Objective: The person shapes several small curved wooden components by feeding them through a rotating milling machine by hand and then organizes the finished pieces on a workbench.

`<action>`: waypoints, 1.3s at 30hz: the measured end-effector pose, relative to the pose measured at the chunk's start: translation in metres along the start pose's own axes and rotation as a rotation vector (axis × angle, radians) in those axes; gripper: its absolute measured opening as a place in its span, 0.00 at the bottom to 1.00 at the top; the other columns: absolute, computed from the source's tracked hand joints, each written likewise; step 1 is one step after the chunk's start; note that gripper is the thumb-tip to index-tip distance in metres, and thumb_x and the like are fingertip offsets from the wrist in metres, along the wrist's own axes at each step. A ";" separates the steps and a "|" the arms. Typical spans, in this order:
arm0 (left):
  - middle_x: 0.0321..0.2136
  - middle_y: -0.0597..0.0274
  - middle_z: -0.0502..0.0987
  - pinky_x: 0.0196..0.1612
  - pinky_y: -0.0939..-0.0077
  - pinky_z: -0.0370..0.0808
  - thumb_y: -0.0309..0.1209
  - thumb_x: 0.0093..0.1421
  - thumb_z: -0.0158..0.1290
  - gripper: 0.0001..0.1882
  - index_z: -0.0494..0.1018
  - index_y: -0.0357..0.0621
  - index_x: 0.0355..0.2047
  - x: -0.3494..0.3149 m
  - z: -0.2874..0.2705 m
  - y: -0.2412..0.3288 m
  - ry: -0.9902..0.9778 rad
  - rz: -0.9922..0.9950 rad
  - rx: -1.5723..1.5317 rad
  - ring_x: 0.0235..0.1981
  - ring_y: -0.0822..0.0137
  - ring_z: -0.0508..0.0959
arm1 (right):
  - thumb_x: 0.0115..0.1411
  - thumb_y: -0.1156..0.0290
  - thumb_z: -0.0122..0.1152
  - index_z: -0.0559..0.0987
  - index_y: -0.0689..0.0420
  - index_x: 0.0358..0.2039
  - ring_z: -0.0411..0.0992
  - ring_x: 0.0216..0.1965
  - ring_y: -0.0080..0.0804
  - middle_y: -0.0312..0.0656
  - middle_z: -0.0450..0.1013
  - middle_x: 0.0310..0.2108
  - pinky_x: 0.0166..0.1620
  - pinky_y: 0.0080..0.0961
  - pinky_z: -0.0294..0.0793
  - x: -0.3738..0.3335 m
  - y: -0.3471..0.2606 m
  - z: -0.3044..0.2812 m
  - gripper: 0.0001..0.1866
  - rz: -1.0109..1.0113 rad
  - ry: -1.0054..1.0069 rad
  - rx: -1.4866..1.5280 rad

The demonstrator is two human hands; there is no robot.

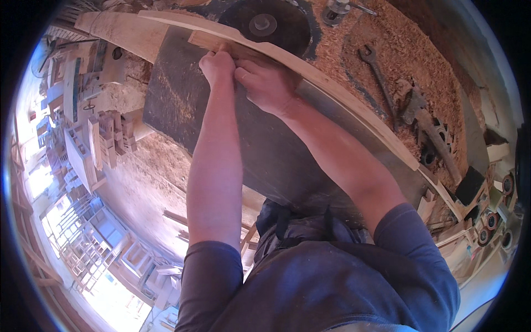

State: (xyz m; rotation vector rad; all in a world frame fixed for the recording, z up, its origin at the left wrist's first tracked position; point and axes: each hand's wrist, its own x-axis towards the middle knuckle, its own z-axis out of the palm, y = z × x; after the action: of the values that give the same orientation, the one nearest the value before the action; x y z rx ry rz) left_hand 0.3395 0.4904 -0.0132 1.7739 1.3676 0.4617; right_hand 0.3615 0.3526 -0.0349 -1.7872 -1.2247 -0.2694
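My left hand (217,65) and my right hand (265,83) are side by side on a dark flat machine table (182,94). Both have their fingers curled on a short piece of wood (203,40), which lies along a long pale wooden strip (332,83). The left thumb presses on its top near one end. Part of the piece is hidden under the hands. Just beyond the strip is a dark round disc (264,25) with a metal hub.
Wood shavings (409,47) cover the surface beyond the strip. A wrench (379,80) and a hammer (434,138) lie on them at the right. A metal fitting (335,12) stands at the far edge. Stacked wooden pieces (110,138) and frames are at the left, on the floor.
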 end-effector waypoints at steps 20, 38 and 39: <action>0.39 0.44 0.84 0.42 0.60 0.78 0.37 0.62 0.65 0.23 0.81 0.23 0.44 0.130 -0.032 -0.022 -0.044 -0.032 -0.019 0.40 0.58 0.83 | 0.44 0.84 0.63 0.79 0.55 0.38 0.77 0.47 0.41 0.39 0.78 0.42 0.47 0.33 0.79 0.066 -0.001 0.095 0.18 0.168 -0.048 0.316; 0.33 0.54 0.84 0.37 0.60 0.78 0.40 0.63 0.59 0.17 0.82 0.35 0.37 0.170 -0.099 -0.133 -0.502 0.028 0.111 0.35 0.62 0.81 | 0.60 0.69 0.58 0.76 0.63 0.49 0.71 0.49 0.55 0.58 0.72 0.47 0.53 0.47 0.71 0.048 -0.112 0.099 0.18 0.975 0.006 0.533; 0.33 0.55 0.83 0.37 0.61 0.78 0.39 0.63 0.59 0.17 0.82 0.34 0.37 0.135 -0.100 -0.135 -0.489 0.020 0.071 0.35 0.62 0.81 | 0.61 0.68 0.58 0.75 0.63 0.52 0.71 0.50 0.55 0.58 0.72 0.49 0.53 0.47 0.71 0.023 -0.115 0.081 0.20 0.712 -0.096 0.293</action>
State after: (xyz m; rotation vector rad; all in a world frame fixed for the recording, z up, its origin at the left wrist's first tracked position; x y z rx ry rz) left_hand 0.2312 0.6619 -0.0867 1.8060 1.0292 -0.0181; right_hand 0.2533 0.4392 -0.0003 -1.8607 -0.5837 0.3887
